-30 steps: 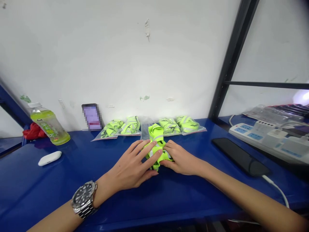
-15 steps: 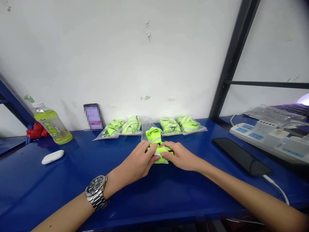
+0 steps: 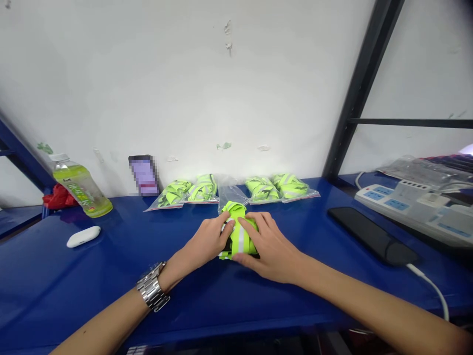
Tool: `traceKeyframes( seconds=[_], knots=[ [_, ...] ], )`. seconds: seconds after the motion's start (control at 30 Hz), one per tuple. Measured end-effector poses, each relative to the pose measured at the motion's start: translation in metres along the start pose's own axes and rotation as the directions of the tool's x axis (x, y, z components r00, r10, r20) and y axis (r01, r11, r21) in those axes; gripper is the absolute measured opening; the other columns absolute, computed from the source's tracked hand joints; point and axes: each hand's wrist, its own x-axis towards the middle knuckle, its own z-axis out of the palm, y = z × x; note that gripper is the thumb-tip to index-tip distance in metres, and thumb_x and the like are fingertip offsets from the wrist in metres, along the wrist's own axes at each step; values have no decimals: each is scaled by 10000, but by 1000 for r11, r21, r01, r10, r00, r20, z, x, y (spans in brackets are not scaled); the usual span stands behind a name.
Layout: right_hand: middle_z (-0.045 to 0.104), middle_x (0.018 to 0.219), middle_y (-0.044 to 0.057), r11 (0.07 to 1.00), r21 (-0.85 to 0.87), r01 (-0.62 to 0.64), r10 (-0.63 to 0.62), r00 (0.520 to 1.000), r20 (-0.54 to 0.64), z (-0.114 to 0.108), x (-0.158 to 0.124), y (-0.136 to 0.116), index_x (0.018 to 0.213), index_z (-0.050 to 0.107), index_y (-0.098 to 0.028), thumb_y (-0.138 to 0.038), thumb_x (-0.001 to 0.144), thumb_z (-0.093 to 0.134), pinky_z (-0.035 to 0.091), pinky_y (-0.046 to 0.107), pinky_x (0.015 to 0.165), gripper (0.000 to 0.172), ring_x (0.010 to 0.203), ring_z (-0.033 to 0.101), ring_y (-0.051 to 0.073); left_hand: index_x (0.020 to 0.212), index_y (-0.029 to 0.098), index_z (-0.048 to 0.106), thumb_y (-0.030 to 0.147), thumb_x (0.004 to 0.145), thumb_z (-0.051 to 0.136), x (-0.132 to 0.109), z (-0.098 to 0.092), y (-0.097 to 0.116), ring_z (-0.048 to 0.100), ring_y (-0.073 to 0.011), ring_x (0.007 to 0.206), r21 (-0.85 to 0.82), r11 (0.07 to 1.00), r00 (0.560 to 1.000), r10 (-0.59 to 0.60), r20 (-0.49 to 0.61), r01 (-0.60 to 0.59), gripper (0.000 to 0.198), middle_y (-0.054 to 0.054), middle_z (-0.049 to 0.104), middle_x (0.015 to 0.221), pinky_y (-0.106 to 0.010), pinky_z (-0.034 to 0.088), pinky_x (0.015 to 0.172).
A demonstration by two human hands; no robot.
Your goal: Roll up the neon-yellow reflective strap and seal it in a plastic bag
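Note:
A neon-green cloth piece with a grey reflective stripe [image 3: 239,236] lies rolled up on the blue table [image 3: 258,301]. My left hand [image 3: 207,242], with a metal watch on the wrist, grips its left side with curled fingers. My right hand [image 3: 271,246] wraps over its right side and front. Just behind the roll lies an empty clear plastic bag [image 3: 229,195].
Several clear bags holding folded green pieces [image 3: 201,190] line the wall, some [image 3: 284,186] to the right. A green drink bottle [image 3: 79,187], a white case [image 3: 83,235], a propped phone [image 3: 143,175], a black phone on a cable [image 3: 371,236] and a power strip [image 3: 414,212] stand around.
Both hands went from pressing flat on the green piece to curling around it. The piece is now a tighter roll and has shifted slightly away from me.

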Motion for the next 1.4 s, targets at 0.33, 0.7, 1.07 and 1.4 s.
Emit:
traceKeyframes(
  seconds=[0.33,0.7,1.07,1.4],
  knots=[
    [570,922,167,926,-313,210,-179,976,124,-1,8,5,1140,533,-93,-421,958,403,455,415,729,397,851,513,290,1147,131,585,303,1007,269,-10,11,-10,529,-216,923,213,948,951,271,-147,-237,386,-122,552,1004,-398,483,855],
    [632,847,88,999,-24,43,-40,990,138,-15,27,11,1017,562,-166,-426,1000,300,432,345,685,370,739,572,224,959,156,561,435,1010,221,-21,-6,0,576,-200,755,207,948,969,245,8,-242,443,-76,617,856,-330,449,699],
    [602,1040,158,986,-59,-158,151,983,-103,0,38,14,1090,548,-154,-353,1003,277,447,410,838,348,987,572,275,615,195,419,570,955,223,22,-16,-16,348,-101,403,-32,999,974,-28,226,36,543,30,355,530,-268,260,423],
    [547,1215,205,983,-66,172,-160,975,154,9,35,24,1369,399,-131,-661,775,578,431,540,899,816,1085,507,358,1101,152,556,373,980,309,12,-12,-26,606,-261,867,274,956,987,63,150,-102,353,-130,602,965,-364,477,731]
  ],
)
